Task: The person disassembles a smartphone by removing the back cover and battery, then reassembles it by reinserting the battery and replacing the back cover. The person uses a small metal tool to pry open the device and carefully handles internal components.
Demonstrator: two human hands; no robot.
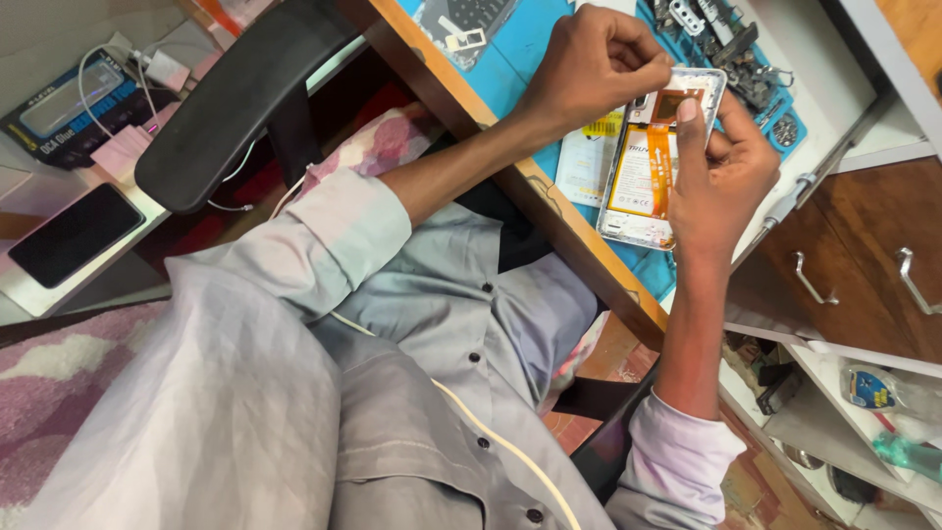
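An opened phone [638,186] with its back off shows a pale battery and an orange flex ribbon [658,167]. It is held tilted over a blue work mat [525,49] on the wooden desk. My right hand [721,182] grips the phone along its right side, and its thumb presses on the top of the ribbon. My left hand [594,64] comes in from the left, fingers pinched together at the phone's top edge by a copper-coloured patch [670,103]. Whether it pinches a small part cannot be told.
Metal tools and small parts [731,49] lie on the mat's far end. A black chair armrest [240,93] stands at the left, beyond it a black phone [74,236] and a cabled device [69,103]. Wooden drawers [863,265] and open shelves [863,412] are at the right.
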